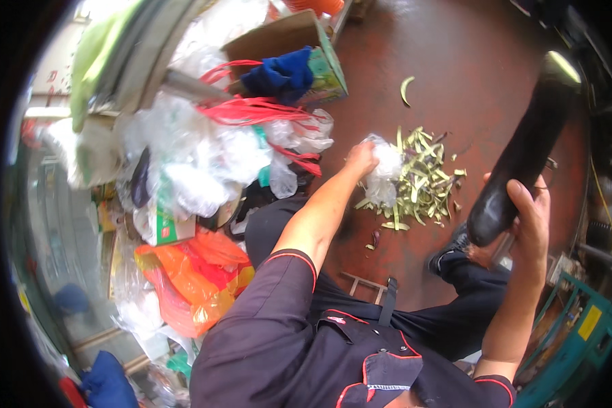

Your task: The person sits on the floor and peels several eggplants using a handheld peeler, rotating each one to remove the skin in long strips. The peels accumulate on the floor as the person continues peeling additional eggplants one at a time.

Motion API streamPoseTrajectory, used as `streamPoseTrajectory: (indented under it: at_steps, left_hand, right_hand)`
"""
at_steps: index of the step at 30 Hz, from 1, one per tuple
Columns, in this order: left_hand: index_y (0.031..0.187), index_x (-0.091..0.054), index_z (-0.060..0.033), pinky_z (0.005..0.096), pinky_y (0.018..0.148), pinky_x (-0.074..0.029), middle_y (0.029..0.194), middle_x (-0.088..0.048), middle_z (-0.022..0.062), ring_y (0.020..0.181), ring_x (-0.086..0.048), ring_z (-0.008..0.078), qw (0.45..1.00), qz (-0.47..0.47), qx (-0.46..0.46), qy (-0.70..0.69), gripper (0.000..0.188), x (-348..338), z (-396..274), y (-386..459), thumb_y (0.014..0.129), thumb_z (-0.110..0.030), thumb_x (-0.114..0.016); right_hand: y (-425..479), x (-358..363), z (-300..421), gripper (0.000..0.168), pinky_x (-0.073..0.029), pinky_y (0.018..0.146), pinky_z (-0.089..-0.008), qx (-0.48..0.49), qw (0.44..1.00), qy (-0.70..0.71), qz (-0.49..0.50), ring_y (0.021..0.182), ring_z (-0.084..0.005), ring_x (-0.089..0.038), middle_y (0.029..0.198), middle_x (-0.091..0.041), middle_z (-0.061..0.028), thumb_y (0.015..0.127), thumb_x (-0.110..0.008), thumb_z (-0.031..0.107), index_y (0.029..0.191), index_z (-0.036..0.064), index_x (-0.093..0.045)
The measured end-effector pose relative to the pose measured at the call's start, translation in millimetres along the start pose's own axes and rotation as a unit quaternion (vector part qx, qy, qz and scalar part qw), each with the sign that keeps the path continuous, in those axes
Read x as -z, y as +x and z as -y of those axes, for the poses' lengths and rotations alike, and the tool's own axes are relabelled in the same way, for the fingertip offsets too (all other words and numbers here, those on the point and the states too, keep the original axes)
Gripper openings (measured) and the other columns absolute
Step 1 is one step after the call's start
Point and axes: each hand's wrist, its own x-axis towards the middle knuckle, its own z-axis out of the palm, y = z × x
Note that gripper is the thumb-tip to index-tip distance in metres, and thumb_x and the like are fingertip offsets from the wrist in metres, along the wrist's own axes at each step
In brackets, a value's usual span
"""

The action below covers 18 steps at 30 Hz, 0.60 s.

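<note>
My right hand (533, 214) grips a long, dark eggplant (520, 148), whose far end shows a pale cut or peeled patch. Bits of a metal tool, perhaps a peeler, show beside that hand, but most of it is hidden. Out in front, my left hand (363, 159) is closed on a crumpled clear plastic bag (383, 171). The bag hangs at the left side of a heap of pale green and purple peelings (426, 176) on the reddish-brown floor (469, 97). One curved peeling (405, 92) lies apart, beyond the heap.
At left, clear plastic bags (194, 153), red plastic ties (255, 112) and an orange bag (199, 280) are piled up. A cardboard box (331, 66) with a blue cloth (280, 74) stands behind them. To the right is a teal metal frame (576, 326).
</note>
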Motion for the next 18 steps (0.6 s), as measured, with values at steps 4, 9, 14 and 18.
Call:
streamPoseTrajectory:
  at_steps: [4, 9, 14, 18]
  left_hand:
    - [0.121, -0.069, -0.0035, 0.0426, 0.099, -0.053, 0.117, -0.071, 0.0218, 0.113, -0.067, 0.0361, 0.990, -0.050, -0.123, -0.054, 0.053, 104, -59, -16, 0.074, -0.028, -0.075]
    - [0.114, -0.068, -0.0020, 0.0383, 0.083, -0.056, 0.107, -0.071, 0.0161, 0.089, -0.069, 0.0286, 0.935, -0.202, -0.288, 0.030, 0.041, 288, -108, -139, 0.077, -0.020, -0.074]
    - [0.110, -0.067, -0.0047, 0.0369, 0.069, -0.053, 0.099, -0.065, 0.0124, 0.075, -0.062, 0.0271, 0.877, -0.405, -0.198, 0.165, 0.033, 410, -78, -258, 0.078, -0.007, -0.071]
    - [0.115, -0.064, -0.0144, 0.0511, 0.072, -0.056, 0.109, -0.061, 0.0136, 0.085, -0.067, 0.0421, 0.814, -0.491, -0.068, 0.303, 0.032, 458, 0, -268, 0.083, -0.011, -0.066]
  right_hand:
    - [8, -6, -8, 0.028, -0.036, 0.040, -0.0154, 0.019, 0.998, -0.013, 0.050, 0.050, -0.0022, -0.054, 0.088, -0.071, -0.0050, 0.094, -0.074, 0.020, 0.114, 0.005, -0.061]
    - [10, -6, -8, 0.025, -0.031, 0.039, -0.0181, 0.024, 0.999, -0.024, 0.017, 0.046, -0.0004, -0.046, 0.074, -0.064, 0.0043, 0.090, -0.079, 0.024, 0.103, 0.010, -0.063]
    - [0, 4, 0, 0.022, -0.032, 0.039, -0.0184, 0.027, 0.999, -0.035, 0.015, 0.047, -0.0015, -0.051, 0.073, -0.065, 0.0036, 0.091, -0.078, 0.023, 0.102, 0.011, -0.063]
    - [-2, -6, -3, 0.023, -0.033, 0.040, -0.0178, 0.027, 0.999, -0.022, 0.029, 0.049, -0.0028, -0.055, 0.074, -0.067, 0.0020, 0.089, -0.078, 0.023, 0.102, 0.011, -0.063]
